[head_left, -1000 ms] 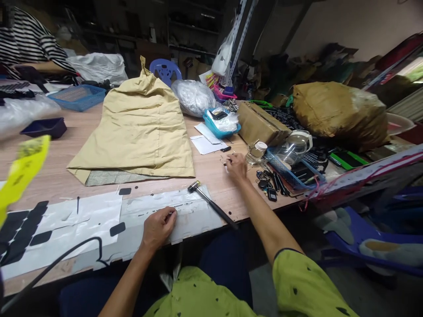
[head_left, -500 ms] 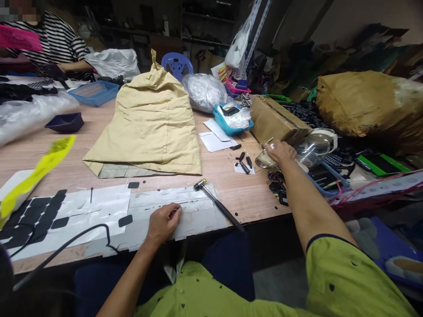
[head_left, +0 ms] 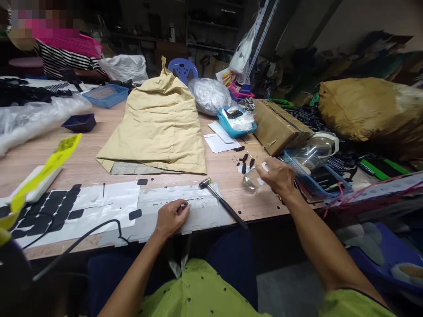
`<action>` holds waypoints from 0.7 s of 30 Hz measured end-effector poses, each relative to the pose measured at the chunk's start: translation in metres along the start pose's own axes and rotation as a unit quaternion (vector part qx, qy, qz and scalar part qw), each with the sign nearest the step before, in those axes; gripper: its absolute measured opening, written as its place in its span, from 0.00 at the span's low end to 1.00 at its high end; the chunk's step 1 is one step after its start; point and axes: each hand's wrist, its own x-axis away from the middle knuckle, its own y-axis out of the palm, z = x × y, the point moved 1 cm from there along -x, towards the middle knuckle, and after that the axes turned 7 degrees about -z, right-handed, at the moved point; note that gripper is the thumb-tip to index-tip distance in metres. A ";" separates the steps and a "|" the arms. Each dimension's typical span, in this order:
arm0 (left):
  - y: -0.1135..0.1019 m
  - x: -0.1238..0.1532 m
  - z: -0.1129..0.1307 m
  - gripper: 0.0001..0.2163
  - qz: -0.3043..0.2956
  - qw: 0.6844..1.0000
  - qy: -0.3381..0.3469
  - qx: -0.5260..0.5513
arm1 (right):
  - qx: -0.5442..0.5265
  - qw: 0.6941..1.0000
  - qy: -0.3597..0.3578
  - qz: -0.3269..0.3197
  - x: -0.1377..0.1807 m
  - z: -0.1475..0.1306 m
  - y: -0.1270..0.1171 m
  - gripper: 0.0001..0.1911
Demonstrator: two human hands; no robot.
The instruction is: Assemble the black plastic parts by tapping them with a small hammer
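My right hand is closed around a small clear glass jar with a white lid, held tilted just above the table at the right. My left hand rests on a long grey-white plastic sheet at the near table edge, its fingers curled and pinching something thin that I cannot make out. A small hammer with a black handle lies on the sheet between my hands. Small black pieces lie on the wood beyond the jar.
A beige cloth bag lies mid-table. A brown box, blue baskets and a clear jug crowd the right side. Black pads and a black cable lie at the left. A person in stripes sits far left.
My right hand went from the small black pieces to the jar by the basket, took hold of it and brought it back towards me. My left hand stayed on the sheet.
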 end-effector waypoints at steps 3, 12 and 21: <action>0.003 0.001 0.010 0.17 0.014 0.999 0.035 0.031 | -0.059 0.991 -0.109 0.046 0.022 -0.038 -0.014 0.16; 0.034 0.011 0.060 0.46 0.070 0.970 0.132 0.190 | -0.173 0.930 -0.322 0.048 0.078 -0.150 -0.055 0.14; 0.021 0.049 0.058 0.24 0.050 0.970 0.107 0.215 | -0.189 0.880 -0.435 0.021 0.103 -0.167 -0.072 0.19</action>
